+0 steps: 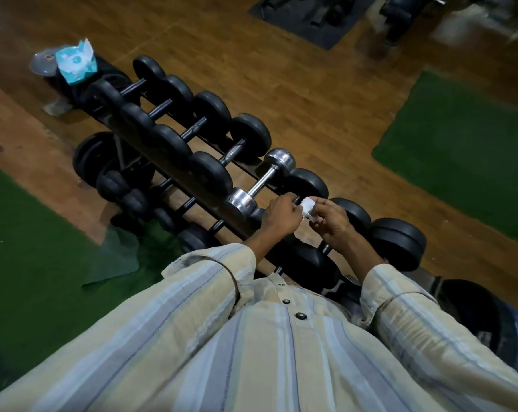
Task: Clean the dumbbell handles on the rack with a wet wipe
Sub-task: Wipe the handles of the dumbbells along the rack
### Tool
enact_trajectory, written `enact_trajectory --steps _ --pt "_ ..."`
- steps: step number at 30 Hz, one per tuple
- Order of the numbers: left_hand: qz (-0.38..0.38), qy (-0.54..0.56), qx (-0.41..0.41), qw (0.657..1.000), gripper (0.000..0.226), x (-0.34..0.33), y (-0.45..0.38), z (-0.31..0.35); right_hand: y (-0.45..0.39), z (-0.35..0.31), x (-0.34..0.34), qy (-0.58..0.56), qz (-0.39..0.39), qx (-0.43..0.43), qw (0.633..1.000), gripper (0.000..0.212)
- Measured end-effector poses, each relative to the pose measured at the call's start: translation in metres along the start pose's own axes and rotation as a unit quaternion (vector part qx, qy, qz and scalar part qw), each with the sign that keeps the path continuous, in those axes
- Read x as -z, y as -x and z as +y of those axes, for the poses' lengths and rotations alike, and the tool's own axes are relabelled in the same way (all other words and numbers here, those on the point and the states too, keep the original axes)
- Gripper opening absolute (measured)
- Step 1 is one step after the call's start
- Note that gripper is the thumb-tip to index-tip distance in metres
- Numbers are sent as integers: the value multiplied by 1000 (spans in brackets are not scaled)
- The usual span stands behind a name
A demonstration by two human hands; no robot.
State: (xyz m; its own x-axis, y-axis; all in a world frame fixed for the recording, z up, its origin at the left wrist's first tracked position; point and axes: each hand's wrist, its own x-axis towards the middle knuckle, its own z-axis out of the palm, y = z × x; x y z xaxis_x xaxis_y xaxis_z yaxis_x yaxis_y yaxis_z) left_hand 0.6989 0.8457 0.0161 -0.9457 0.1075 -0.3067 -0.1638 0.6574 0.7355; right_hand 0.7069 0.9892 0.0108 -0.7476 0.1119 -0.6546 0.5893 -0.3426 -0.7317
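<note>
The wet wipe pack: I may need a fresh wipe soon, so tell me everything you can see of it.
The wet wipe pack is a soft light-blue packet, plastic by its look, with white printing too blurred to read. A pale flap or wipe sticks up from its top, so it looks opened. It lies tilted on a dark object at the far end of the dumbbell rack, beside a greyish disc. Neither the left hand nor the right hand is near it.

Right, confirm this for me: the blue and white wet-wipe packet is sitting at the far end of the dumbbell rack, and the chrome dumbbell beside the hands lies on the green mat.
One detail is wrong. In the head view, the shiny chrome dumbbell lies on the black metal rack, not on the green mat. The blue and white wet-wipe packet does sit at the rack's far end.
</note>
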Motion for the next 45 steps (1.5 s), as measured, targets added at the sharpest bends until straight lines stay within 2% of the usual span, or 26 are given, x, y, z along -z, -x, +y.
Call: enact_trajectory --steps 6,9,11,15,19,23,26,29,32,36,41,45 --pt "-24 66 3 998 45 -14 10 -5 23 7 14 -12 34 14 999 27" --pt "1 92 -13 996 25 -26 24 -6 37 17 23 -18 48 25 998 15" --pt "2 105 -16 994 20 -34 33 -7 44 27 33 -18 66 29 997 11" --pt "7 128 -20 992 20 -47 46 -3 56 39 47 -12 113 29 993 17" --pt "-1 162 -34 986 12 -54 58 5 66 42 54 0 137 37 990 6" --pt "-7 159 -26 987 19 -55 57 14 69 39 58 34 154 47 986 16" --pt "3 158 -23 987 22 -61 56 17 69 38 63 54 119 57 990 24" --pt "17 163 -16 986 23 -62 52 20 68 33 70 104 58 58 991 41" --pt "36 179 -11 983 30 -63 49 25 60 26 77 135 14 62 989 33" --pt "66 176 7 982 30 -69 45 32 43 21 85 149 2 64 987 21" --pt "102 171 34 979 26 -75 41 38 24 17 93 149 -23 67 986 22" --pt "140 154 57 976 16 -80 43 39 15 14 99 166 -86 87 978 21"
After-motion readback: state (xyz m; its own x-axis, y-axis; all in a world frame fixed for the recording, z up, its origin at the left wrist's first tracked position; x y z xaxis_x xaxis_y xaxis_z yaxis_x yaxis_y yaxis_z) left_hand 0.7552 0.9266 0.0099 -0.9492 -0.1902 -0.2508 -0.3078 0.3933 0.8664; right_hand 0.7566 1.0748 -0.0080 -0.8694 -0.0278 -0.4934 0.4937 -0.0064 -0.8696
